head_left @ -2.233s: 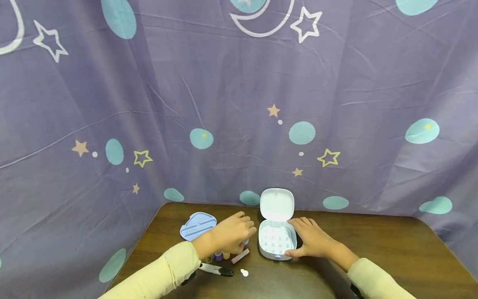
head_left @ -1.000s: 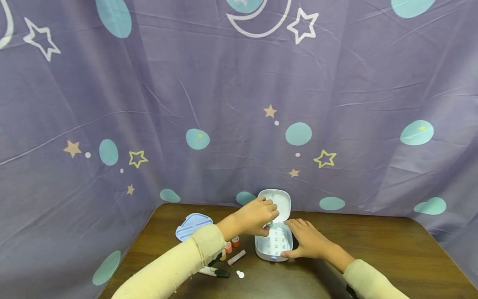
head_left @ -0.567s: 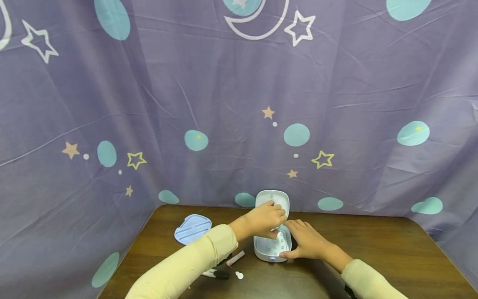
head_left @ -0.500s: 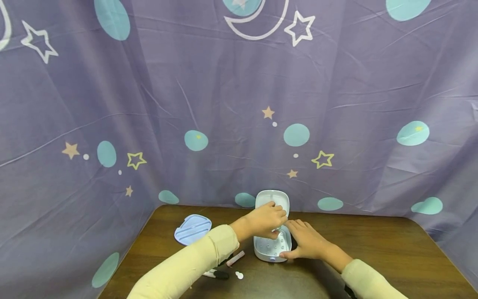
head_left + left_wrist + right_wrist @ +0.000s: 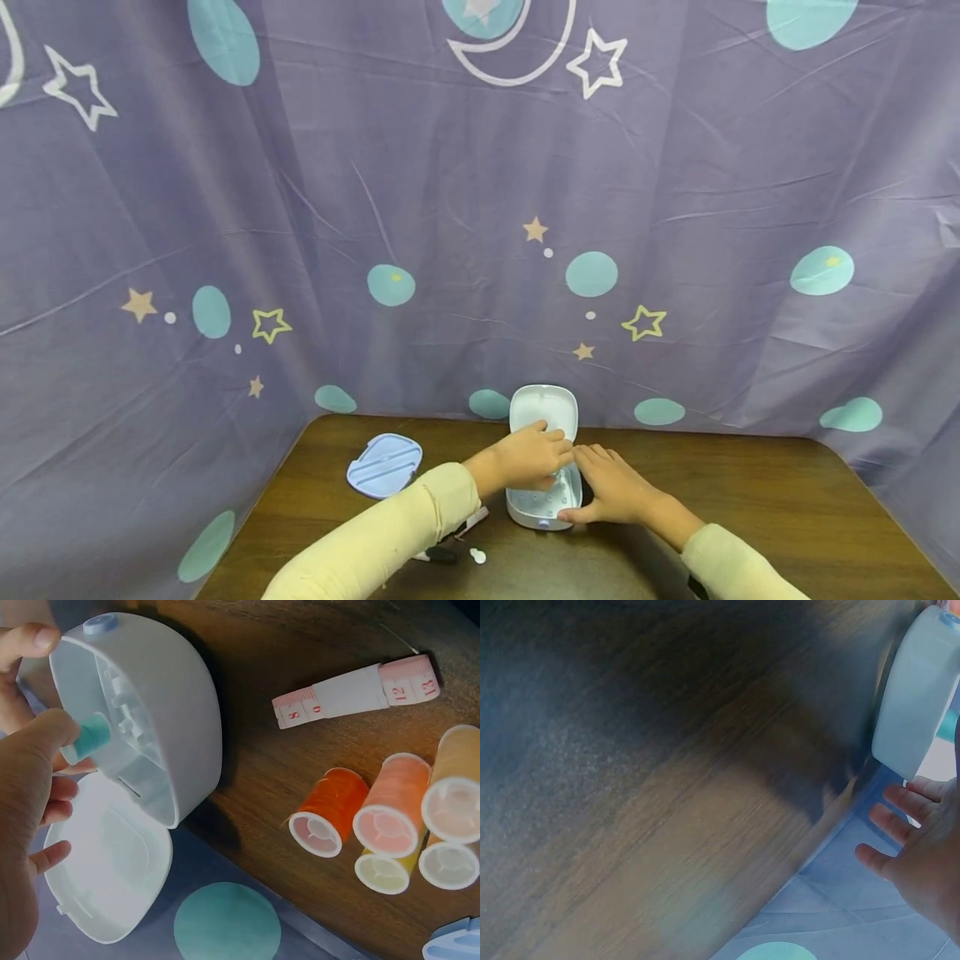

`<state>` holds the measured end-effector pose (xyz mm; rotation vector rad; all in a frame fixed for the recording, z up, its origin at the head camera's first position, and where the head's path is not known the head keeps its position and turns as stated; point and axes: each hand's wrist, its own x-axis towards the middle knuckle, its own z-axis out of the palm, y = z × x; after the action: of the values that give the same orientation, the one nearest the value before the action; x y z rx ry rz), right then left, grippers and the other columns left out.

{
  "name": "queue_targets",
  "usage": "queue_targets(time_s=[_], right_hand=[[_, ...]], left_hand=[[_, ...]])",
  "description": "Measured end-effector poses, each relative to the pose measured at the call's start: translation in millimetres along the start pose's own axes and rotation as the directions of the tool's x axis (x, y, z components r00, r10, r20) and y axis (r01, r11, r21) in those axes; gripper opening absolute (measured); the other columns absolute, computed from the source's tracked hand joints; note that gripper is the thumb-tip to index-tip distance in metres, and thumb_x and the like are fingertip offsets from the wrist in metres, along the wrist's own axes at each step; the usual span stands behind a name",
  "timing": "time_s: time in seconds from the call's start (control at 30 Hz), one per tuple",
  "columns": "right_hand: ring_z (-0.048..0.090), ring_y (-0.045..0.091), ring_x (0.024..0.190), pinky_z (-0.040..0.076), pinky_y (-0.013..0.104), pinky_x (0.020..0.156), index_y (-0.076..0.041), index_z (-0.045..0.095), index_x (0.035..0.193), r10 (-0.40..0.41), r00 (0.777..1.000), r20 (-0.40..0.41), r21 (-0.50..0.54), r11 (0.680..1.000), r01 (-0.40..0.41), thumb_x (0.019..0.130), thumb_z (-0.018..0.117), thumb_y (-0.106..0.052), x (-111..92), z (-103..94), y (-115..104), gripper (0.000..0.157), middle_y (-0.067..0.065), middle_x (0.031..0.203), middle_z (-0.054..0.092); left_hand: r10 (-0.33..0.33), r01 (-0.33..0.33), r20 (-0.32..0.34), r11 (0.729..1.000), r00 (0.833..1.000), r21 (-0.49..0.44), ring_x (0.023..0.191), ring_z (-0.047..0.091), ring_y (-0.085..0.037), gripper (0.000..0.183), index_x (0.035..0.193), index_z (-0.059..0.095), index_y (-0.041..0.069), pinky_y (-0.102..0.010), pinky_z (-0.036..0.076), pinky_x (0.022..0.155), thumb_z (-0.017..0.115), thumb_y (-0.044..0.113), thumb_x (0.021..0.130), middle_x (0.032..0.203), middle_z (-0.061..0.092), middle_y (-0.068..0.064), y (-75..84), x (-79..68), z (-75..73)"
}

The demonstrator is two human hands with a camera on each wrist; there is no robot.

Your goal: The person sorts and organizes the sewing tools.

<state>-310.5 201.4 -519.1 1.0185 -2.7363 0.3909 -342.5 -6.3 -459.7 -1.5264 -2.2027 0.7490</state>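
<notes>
A pale blue-white sewing box stands on the table with its lid tipped back. Rows of small pegs line its floor, as the left wrist view shows. My left hand reaches over the box from the left. Thumb and fingers pinch a teal thread spool just inside the opening. At the box's right side is my right hand, its thumb on the front rim and its fingers extended toward the hinge corner. Those fingers look spread and fairly straight in the right wrist view.
Left of the box lie a folded measuring tape and several thread spools, among them an orange one. A blue tray-like piece, a black-ended tool and a small white piece are also on the table. A curtain hangs behind.
From beside the measuring tape, my left hand has moved right to above the box, then slightly lower into it. My right hand has stayed at the box's right side.
</notes>
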Motion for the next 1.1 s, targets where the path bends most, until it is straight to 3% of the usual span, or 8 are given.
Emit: queue_targets(time_s=[0.23, 0.57, 0.8, 1.1], right_hand=[[0.057, 0.028, 0.121, 0.048, 0.057, 0.098, -0.002, 0.050, 0.142, 0.014, 1.000, 0.010, 0.021, 1.000, -0.014, 0.078, 0.068, -0.076, -0.7, 0.3, 0.2, 0.099, 0.012, 0.135, 0.060], [0.055, 0.029, 0.125, 0.046, 0.059, 0.101, -0.004, 0.048, 0.144, 0.030, 0.999, 0.040, 0.054, 0.998, -0.032, 0.078, 0.067, -0.076, -1.4, -0.9, -0.9, 0.099, 0.013, 0.137, 0.058], [0.056, 0.027, 0.123, 0.047, 0.057, 0.101, -0.004, 0.051, 0.140, 0.037, 0.998, 0.044, 0.052, 0.998, -0.039, 0.078, 0.066, -0.077, -1.5, -1.5, -1.2, 0.096, 0.011, 0.135, 0.059], [0.057, 0.024, 0.118, 0.049, 0.053, 0.096, -0.008, 0.053, 0.133, 0.031, 0.999, 0.029, 0.036, 0.999, -0.032, 0.078, 0.066, -0.077, -0.7, -0.6, -0.7, 0.090, 0.007, 0.130, 0.060]], left_hand=[[-0.008, 0.007, 0.024, 0.999, 1.000, 0.041, 0.113, 0.055, -0.004, 0.041, 0.125, 0.058, 0.028, -0.025, 0.048, 0.094, 0.062, 0.054, 0.094, 0.130, 0.060, 0.019, 5.2, 0.8, 5.9], [0.000, 0.000, -0.008, 0.999, 1.000, 0.039, 0.114, 0.054, -0.004, 0.037, 0.121, 0.060, 0.027, -0.025, 0.048, 0.094, 0.060, 0.054, 0.096, 0.128, 0.060, 0.018, 11.7, 5.7, 9.2], [-0.001, 0.002, -0.026, 0.999, 1.000, 0.034, 0.115, 0.055, -0.004, 0.038, 0.121, 0.062, 0.027, -0.025, 0.048, 0.094, 0.061, 0.054, 0.095, 0.129, 0.061, 0.017, 15.5, 9.7, 13.5], [-0.023, 0.023, 0.006, 0.999, 1.000, 0.038, 0.116, 0.056, -0.004, 0.040, 0.125, 0.061, 0.028, -0.029, 0.047, 0.101, 0.061, 0.054, 0.095, 0.132, 0.060, 0.016, 18.4, 11.1, 19.4]])
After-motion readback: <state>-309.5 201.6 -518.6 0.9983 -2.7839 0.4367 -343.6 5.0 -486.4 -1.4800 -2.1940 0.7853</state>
